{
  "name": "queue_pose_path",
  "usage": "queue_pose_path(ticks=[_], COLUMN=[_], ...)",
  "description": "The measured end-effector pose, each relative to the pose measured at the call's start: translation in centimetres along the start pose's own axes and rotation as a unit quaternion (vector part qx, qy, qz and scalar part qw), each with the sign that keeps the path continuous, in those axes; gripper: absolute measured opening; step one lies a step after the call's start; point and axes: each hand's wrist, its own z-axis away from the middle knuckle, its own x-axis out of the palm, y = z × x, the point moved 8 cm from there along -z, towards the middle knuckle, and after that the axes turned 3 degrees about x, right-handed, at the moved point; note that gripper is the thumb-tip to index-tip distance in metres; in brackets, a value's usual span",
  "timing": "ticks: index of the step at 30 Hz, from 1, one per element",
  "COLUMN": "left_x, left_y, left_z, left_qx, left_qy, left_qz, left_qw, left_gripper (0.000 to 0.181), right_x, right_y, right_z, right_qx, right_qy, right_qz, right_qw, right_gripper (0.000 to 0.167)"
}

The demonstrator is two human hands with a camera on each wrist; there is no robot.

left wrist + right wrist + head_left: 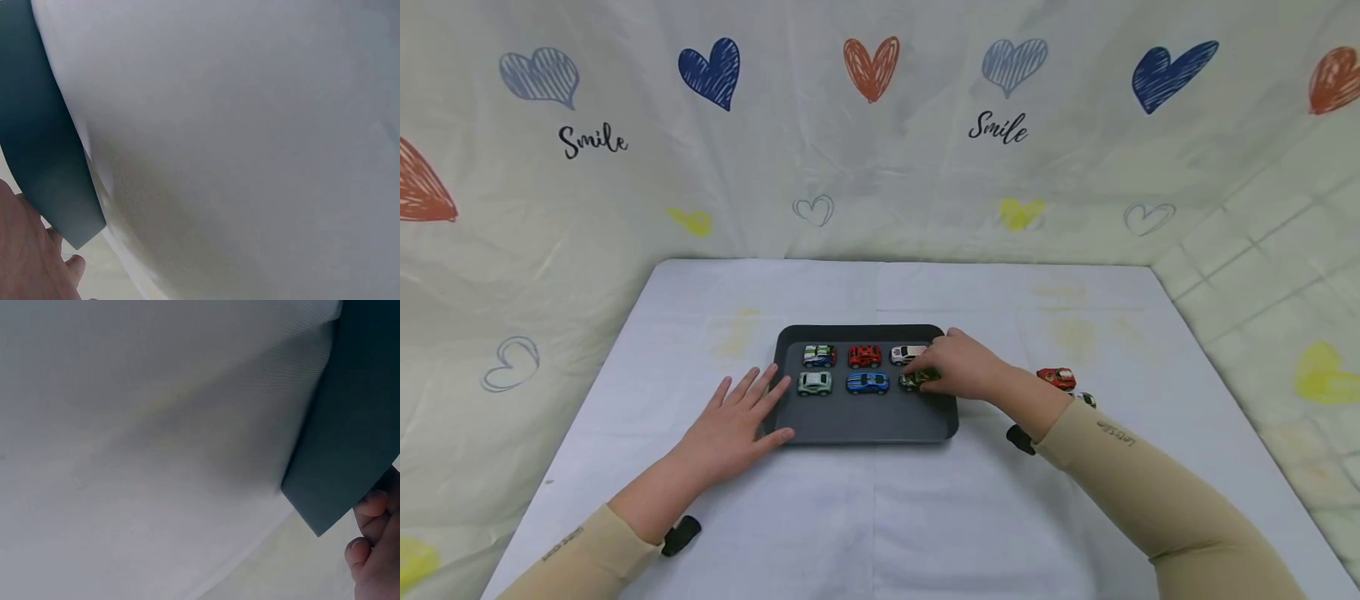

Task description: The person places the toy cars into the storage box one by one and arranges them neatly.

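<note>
A dark grey tray (865,423) lies on the table with small toy cars in two rows. In the back row are a white, blue and green car (819,356), a red car (864,357) and a white car (906,354). The front row has a pale green car (815,383), a blue car (867,382) and a dark green patterned car (914,380). My right hand (966,367) pinches the dark green car at the row's right end, partly covering it. With fingers spread, my left hand (726,433) rests at the tray's left edge.
Right of the tray, a red toy car (1056,378) stands on the white table cover (880,517). Another car (1086,399) is partly hidden behind the right forearm. A patterned curtain (880,167) hangs behind the table. Dark slabs fill part of both wrist views.
</note>
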Motion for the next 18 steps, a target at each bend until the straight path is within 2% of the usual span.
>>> queue_pose_path(ticks=[5, 10, 18], left_x=[0.34, 0.13, 0.03], left_y=[-0.26, -0.14, -0.12], left_z=[-0.13, -0.1, 0.02], left_qx=[0.0, 0.002, -0.002], left_qy=[-0.003, 0.005, -0.002], left_qz=[0.001, 0.001, -0.001], left_qw=[1.0, 1.0, 1.0], left_gripper=[0.085, 0.086, 0.085], right_x=[0.14, 0.25, 0.02], right_y=[-0.12, -0.41, -0.66], right_z=[-0.16, -0.36, -0.3], right_qx=[-0.002, -0.017, -0.029], right_qy=[0.007, 0.019, 0.026], right_qz=[0.029, 0.048, 0.044], right_qw=[0.9995, 0.9985, 0.9983], right_gripper=[0.034, 0.034, 0.035])
